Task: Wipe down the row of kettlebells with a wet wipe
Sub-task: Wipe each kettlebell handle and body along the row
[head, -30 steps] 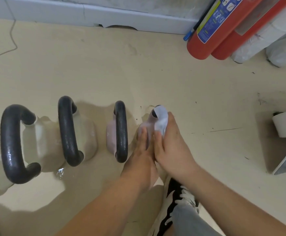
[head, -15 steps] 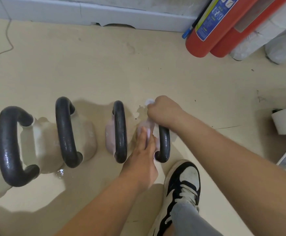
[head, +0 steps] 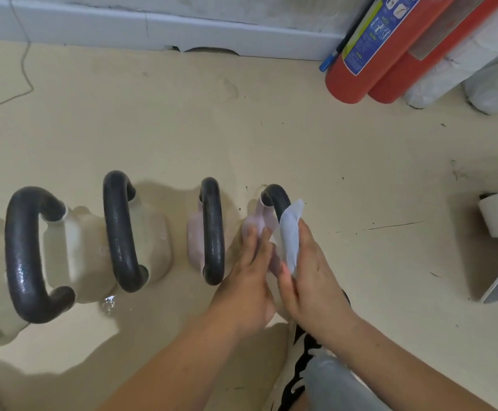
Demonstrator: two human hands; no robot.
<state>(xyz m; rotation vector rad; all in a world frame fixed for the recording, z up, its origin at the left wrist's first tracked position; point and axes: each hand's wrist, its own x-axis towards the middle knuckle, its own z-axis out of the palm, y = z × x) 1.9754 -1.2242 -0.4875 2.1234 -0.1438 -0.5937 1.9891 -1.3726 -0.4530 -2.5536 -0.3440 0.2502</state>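
fire extinguisher (head: 360,60), blue label, print too small to read

Glossy, pebbled black kettlebell handles (head: 22,256); soft, crumpled wet wipe (head: 290,232).

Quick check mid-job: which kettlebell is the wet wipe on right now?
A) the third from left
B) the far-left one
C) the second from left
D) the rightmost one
D: the right hand holds the wet wipe around the black handle of the rightmost kettlebell, while the left hand rests straight-fingered on its pink body.
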